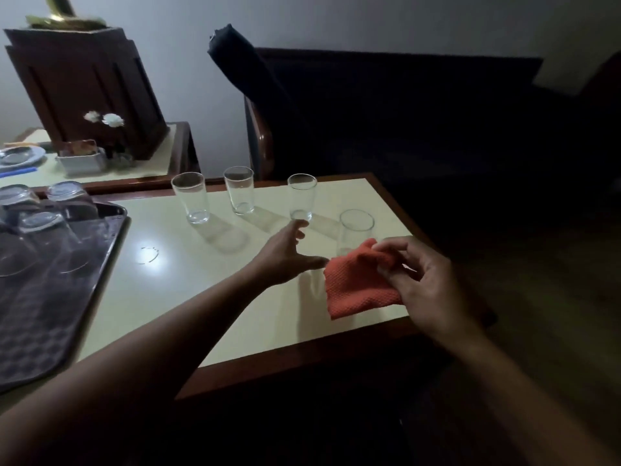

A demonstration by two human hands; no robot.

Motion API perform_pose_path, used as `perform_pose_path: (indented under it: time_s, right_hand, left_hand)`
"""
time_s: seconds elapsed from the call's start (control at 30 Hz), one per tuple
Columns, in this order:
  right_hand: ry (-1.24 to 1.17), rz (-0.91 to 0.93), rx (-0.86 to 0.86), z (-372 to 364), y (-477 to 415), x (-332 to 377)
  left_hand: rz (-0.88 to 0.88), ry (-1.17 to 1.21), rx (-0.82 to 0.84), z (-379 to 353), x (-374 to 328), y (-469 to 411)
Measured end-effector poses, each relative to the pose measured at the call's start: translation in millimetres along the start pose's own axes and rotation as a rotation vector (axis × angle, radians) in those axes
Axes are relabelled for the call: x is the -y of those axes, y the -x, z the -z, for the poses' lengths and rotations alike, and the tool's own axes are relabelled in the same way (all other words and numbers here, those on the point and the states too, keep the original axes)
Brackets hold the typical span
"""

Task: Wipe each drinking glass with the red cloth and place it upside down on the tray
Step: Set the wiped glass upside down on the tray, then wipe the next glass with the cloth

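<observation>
Glasses (239,190): four stood upright in a row on the surface (201,297), unwiped, I judged. The upturned glasses (40,223) sat on the tray (111,237) at left. Left hand (285,260) was open, fingers spread, stretched toward the third glass (302,196), not gripping it. Right hand (426,284) pinched the red cloth (356,287) just beside the fourth glass (357,227), ready to wipe.

Red cloth (359,287) waffle-textured; glasses (302,196) clear; tabletop (188,290) glossy
</observation>
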State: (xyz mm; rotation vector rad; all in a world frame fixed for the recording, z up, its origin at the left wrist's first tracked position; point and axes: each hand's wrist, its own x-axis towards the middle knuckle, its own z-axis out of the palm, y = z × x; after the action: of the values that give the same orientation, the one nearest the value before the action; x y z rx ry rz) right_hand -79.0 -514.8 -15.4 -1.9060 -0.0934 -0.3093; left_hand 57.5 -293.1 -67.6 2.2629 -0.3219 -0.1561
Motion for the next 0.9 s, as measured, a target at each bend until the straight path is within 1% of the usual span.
perform_pose_path:
  time_s: [0.13, 0.23, 0.33, 0.4, 0.47, 0.57, 0.63, 0.67, 0.73, 0.8, 0.9]
  right_hand:
    - [-0.019, 0.002, -0.087, 32, 4, -8]
    - [-0.027, -0.026, -0.14, 50, 4, -16]
    - [-0.069, -0.048, -0.186, 59, 1, -18]
    - [-0.102, -0.06, -0.215, 59, -2, -17]
    - [-0.12, -0.051, -0.265, 56, -7, -12]
    - [-0.152, 0.025, -0.338, 45, -19, -2]
    - [-0.175, 0.068, -0.339, 31, -23, 5]
    - [-0.182, 0.077, -0.31, 22, -23, 8]
    - [-0.17, 0.078, -0.183, 1, -17, 13]
    - [-0.117, 0.062, 0.029, -18, -7, 18]
    - [-0.037, 0.047, 0.356, -31, 3, 37]
  left_hand:
    - [0.005, 0.1, 0.062, -31, -18, -40]
    - [-0.039, 0.107, 0.008, -54, -17, -58]
    - [-0.059, 0.197, -0.055, -72, -16, -62]
    - [-0.079, 0.23, -0.076, -74, -17, -55]
    - [-0.131, 0.206, -0.087, -70, -16, -39]
    - [-0.218, 0.161, -0.09, -56, -13, -3]
    - [-0.235, 0.162, -0.093, -39, -9, 22]
    - [-0.236, 0.172, -0.097, -30, -8, 34]
    - [-0.227, 0.196, -0.116, -6, -5, 55]
    - [-0.203, 0.225, -0.129, 23, -2, 76]
    - [-0.171, 0.302, -0.087, 66, 4, 111]
